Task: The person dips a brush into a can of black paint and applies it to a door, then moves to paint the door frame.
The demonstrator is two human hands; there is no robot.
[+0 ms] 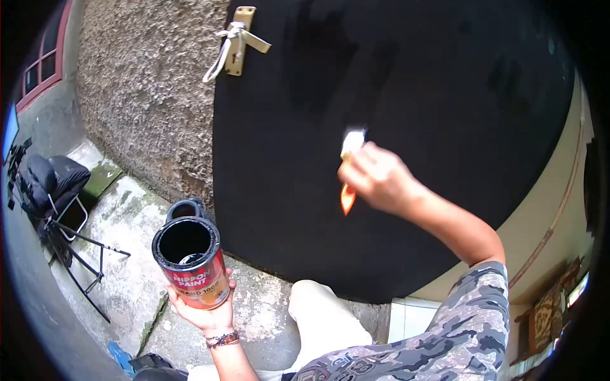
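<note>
My right hand (pixel 381 179) is closed around a paintbrush (pixel 347 199) with an orange handle. Its bristle end points up and touches or nearly touches the black door (pixel 292 190); glare whitens the metal band. Wet-looking darker streaks show on the door's upper part. From below, my left hand (pixel 206 312) grips an open red Nippon Paint can (pixel 196 278). Black paint coats the can's rim and inner wall, and a little shiny dark liquid shows inside. The can tilts slightly toward me.
A lever handle (pixel 236 47) with white cord tied on it sits at the door's upper left. Rough stone wall (pixel 149 82) borders the door. Behind the paint can stands a dark round container (pixel 184 209). A black tripod (pixel 76 251) stands on the concrete floor at left.
</note>
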